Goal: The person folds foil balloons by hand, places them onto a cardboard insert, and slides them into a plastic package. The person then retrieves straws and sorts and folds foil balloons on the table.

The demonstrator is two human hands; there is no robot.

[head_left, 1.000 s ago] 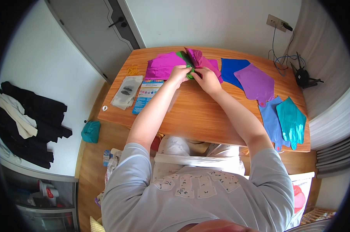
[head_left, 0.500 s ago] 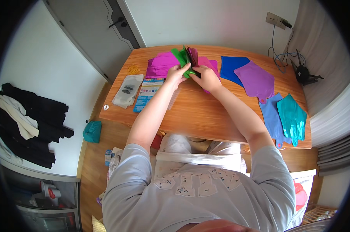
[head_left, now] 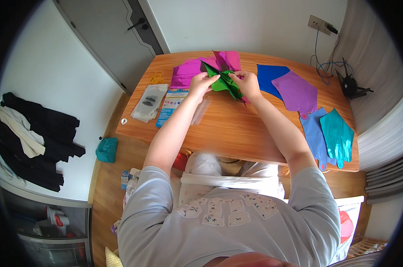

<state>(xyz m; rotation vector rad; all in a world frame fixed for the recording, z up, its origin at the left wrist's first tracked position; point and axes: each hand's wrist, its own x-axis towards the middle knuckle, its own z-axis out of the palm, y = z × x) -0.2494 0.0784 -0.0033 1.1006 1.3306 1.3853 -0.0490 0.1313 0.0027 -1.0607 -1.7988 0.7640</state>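
A crinkled green foil piece (head_left: 226, 85), partly unfolded, is held up over the table between my two hands. My left hand (head_left: 202, 85) pinches its left side between thumb and fingers. On the other side my right hand (head_left: 247, 83) grips the right edge. Behind the green foil a bright pink foil piece (head_left: 231, 58) stands up; whether it is joined to the green one I cannot tell. A magenta foil piece (head_left: 182, 78) lies flat just beyond my left hand. To the right are flat blue (head_left: 268, 78), purple (head_left: 298, 92), paler blue (head_left: 312, 133) and teal (head_left: 337, 133) foil pieces.
The wooden table (head_left: 237, 133) has a blue-and-white printed card (head_left: 165, 116), clear packets (head_left: 149, 104), thin clear sticks (head_left: 201, 111), yellow strands (head_left: 156, 78) and a white ring (head_left: 124, 121) on its left. A black router (head_left: 350, 84) with cables is at the right edge.
My hands have moved apart and the green foil has spread wider between them, its right end now hanging lower. The darker folded piece beside it now shows as a wide pink panel.
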